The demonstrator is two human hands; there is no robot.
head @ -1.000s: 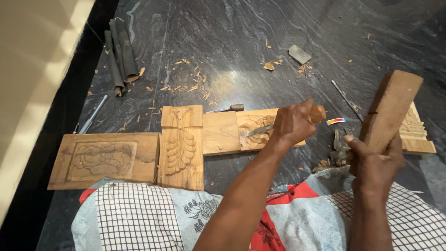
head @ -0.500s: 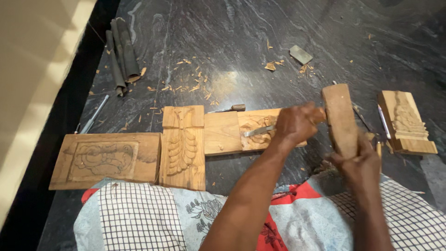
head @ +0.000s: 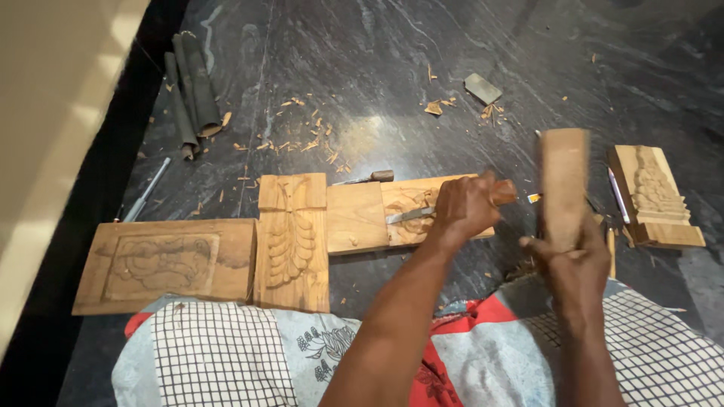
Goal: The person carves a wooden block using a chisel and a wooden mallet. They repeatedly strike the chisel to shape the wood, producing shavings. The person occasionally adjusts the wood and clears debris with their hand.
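Observation:
My left hand (head: 466,208) grips a chisel (head: 422,212) by its wooden handle, with the metal blade resting on the carved part of a flat wooden panel (head: 354,218) on the dark stone floor. My right hand (head: 569,260) holds a wooden block mallet (head: 563,185) upright, just right of the chisel handle and a little apart from it. The mallet is blurred.
A tall carved panel (head: 292,241) and a wide carved panel (head: 166,264) lie to the left. Another carved block (head: 654,197) lies at the right with a pen-like tool (head: 617,194) beside it. Dark rolled sheets (head: 192,90), a metal rod (head: 147,190), a small grey stone (head: 483,88) and wood chips lie around.
My right hand has swung the wooden mallet from the far right, tilted, in toward the chisel handle and turned it upright. My left hand has kept the chisel on the panel.

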